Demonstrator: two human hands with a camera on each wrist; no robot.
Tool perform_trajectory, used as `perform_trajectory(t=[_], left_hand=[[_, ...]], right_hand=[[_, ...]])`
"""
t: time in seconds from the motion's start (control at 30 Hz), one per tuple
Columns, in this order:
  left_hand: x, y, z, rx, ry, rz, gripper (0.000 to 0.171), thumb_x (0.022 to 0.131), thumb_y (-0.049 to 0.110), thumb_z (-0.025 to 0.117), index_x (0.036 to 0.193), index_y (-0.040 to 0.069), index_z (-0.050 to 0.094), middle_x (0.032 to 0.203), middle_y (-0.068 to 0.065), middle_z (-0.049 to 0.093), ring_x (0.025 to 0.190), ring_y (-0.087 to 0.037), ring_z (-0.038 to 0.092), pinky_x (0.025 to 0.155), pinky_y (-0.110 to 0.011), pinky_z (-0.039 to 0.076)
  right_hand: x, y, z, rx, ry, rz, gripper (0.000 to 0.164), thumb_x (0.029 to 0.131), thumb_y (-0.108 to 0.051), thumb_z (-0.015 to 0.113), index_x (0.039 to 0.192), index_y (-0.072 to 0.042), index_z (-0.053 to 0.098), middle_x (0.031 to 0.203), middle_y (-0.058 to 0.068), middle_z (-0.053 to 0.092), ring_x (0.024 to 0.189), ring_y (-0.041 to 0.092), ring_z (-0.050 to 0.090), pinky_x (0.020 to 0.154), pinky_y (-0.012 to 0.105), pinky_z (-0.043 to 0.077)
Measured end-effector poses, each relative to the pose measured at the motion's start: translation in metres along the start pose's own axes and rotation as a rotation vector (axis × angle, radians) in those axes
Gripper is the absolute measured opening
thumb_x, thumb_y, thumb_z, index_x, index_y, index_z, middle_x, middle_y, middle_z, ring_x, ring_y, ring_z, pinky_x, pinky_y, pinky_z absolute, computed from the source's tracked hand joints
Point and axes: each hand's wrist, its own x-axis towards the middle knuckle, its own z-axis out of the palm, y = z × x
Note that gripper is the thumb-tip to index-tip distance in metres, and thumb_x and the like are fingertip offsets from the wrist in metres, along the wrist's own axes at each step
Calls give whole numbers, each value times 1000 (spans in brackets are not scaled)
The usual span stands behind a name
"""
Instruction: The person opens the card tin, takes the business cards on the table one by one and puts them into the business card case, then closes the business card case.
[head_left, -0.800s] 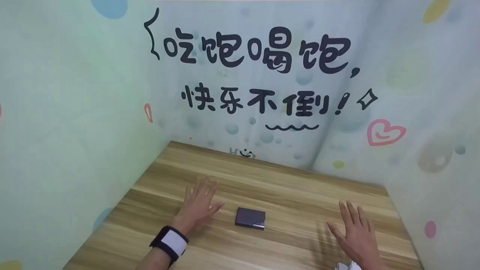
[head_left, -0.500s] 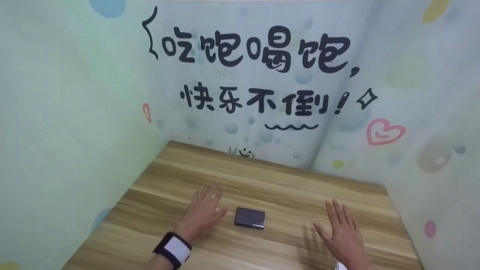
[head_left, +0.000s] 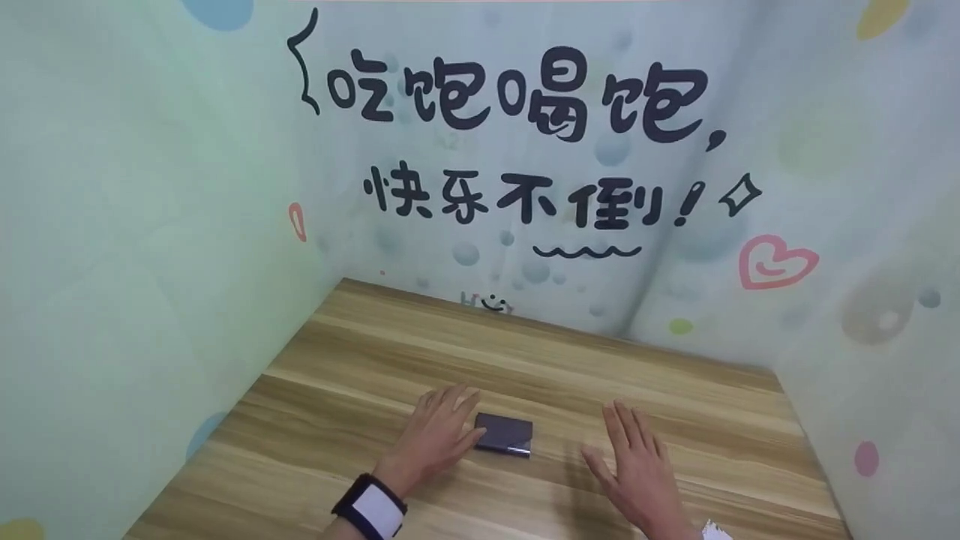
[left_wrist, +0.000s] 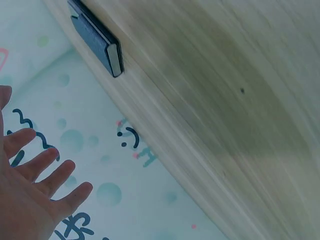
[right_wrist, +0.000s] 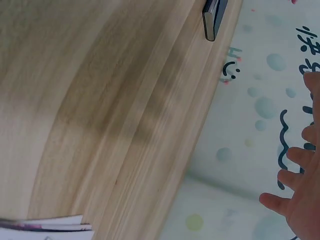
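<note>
Fingers on the left hand are almost straight, with small gaps between them, and they hold nothing. The right hand has its fingers straight and its thumb poking out to the left, and it holds nothing too.

A small, flat, dark case lies on the wooden table, between the two hands. The left hand is just beside it. From the head view, the left thumb covers a bit of the case's left edge, but I cannot tell if they touch. The right hand is farther away, on the right side.

A black band with a white patch goes around the left wrist. Some papers lie near the right hand. The far wall has big dark writing and a little smiley face low down.
</note>
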Motion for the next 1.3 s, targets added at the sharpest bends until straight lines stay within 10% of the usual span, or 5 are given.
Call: perform_trajectory(t=[0.27, 0.6, 1.3], left_hand=[[-2, 8, 15, 51, 65, 76, 52, 89, 47, 49, 130, 15, 49, 132, -10, 49, 124, -28, 44, 108, -49, 31], [-10, 15, 32, -37, -54, 57, 53, 89, 41, 52, 135, 15, 45, 138, -15, 43, 127, -31, 40, 109, -46, 30], [-1, 19, 58, -12, -138, 62, 47, 89, 26, 54, 134, 17, 46, 139, -14, 43, 127, -32, 42, 109, -43, 33]], right_hand=[[-1, -17, 23, -11, 3, -53, 71, 85, -47, 57, 143, -13, 32, 143, 12, 40, 131, 33, 36, 99, 53, 36], [0, -40, 46, -58, 22, -163, 66, 84, -45, 59, 136, -8, 42, 137, 13, 46, 123, 36, 45, 92, 51, 44], [-2, -70, 75, 22, -368, -111, 65, 90, -50, 47, 140, -10, 36, 144, 13, 36, 128, 35, 40, 95, 58, 38]])
